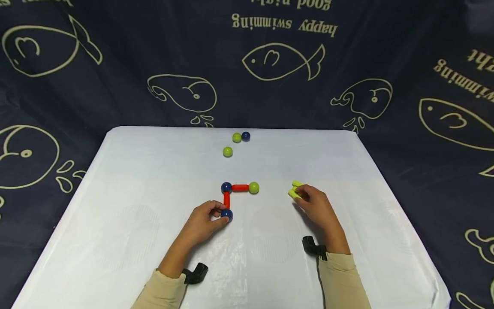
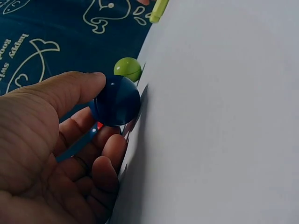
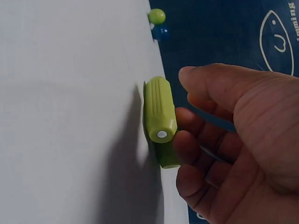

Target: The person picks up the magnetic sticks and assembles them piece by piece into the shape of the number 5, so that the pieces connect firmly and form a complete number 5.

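My left hand pinches a dark blue ball with its thumb on the near side and fingers curled behind. From that ball a red rod runs away to a second blue ball. Another red rod extends right from there to a green ball, making an L shape. My right hand is beside a few short yellow-green rods, fingertips right at them. Its thumb stands apart from the rods, with a gap showing in the right wrist view. One rod lies partly hidden behind another.
Toward the back of the white table sit a green ball and a blue ball side by side. A further green ball lies just nearer. Dark cloth with fish drawings surrounds the table.
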Tool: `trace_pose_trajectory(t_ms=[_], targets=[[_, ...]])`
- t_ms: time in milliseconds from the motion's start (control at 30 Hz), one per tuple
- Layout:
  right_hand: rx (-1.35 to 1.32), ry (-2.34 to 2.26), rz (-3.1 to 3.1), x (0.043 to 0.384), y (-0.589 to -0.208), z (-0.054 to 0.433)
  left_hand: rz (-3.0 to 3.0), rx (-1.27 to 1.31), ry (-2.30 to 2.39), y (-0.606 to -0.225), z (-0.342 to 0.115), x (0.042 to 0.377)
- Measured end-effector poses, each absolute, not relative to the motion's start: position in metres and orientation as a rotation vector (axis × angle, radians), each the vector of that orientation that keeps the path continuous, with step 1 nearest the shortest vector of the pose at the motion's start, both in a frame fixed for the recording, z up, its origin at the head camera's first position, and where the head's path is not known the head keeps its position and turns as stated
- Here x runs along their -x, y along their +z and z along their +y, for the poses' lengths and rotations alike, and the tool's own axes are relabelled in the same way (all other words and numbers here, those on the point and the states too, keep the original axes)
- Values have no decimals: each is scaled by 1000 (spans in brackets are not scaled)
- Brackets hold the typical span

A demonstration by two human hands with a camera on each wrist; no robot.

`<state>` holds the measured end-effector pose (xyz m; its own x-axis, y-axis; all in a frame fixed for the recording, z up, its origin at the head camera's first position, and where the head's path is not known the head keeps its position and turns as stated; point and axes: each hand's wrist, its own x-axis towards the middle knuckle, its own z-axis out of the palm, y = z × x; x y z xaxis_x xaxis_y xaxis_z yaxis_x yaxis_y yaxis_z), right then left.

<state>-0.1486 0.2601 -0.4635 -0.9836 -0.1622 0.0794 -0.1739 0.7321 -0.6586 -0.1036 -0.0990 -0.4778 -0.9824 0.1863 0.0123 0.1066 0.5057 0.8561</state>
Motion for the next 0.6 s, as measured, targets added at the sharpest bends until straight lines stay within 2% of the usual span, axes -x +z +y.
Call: trace_pose_trajectory(t_ms=[600], targets=[[-400,1133,-2991,147,-467,244,2635,-247,1484,-481,-103,107]])
